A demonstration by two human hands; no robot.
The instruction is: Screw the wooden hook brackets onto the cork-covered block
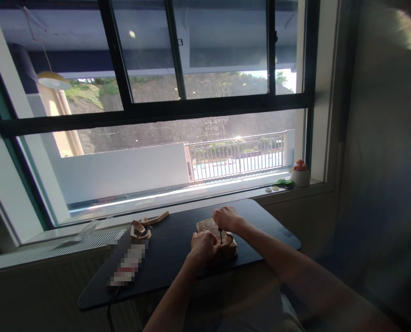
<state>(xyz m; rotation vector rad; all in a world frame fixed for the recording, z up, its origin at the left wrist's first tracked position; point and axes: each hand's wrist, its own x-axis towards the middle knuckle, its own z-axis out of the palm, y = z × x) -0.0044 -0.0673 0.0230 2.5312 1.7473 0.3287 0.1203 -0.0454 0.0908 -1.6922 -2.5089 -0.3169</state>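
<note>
My right hand (pixel 228 218) is closed round the top of a screwdriver (pixel 221 236), whose thin dark shaft points down. Its tip meets a small light-brown curved wooden piece (pixel 228 242) near the table's front edge. My left hand (pixel 204 245) grips that piece from the left, with its fingers close to the tip. Behind and beneath lies a rough, speckled tan block (pixel 207 225), partly covered by both hands. Whether a screw sits under the tip is too small to tell.
The dark table (pixel 171 253) stands by the window. Several wooden parts (pixel 141 229) lie at its back left, with a blurred-out white power strip (pixel 127 265) in front of them. A white jar with an orange lid (pixel 300 174) sits on the sill, right.
</note>
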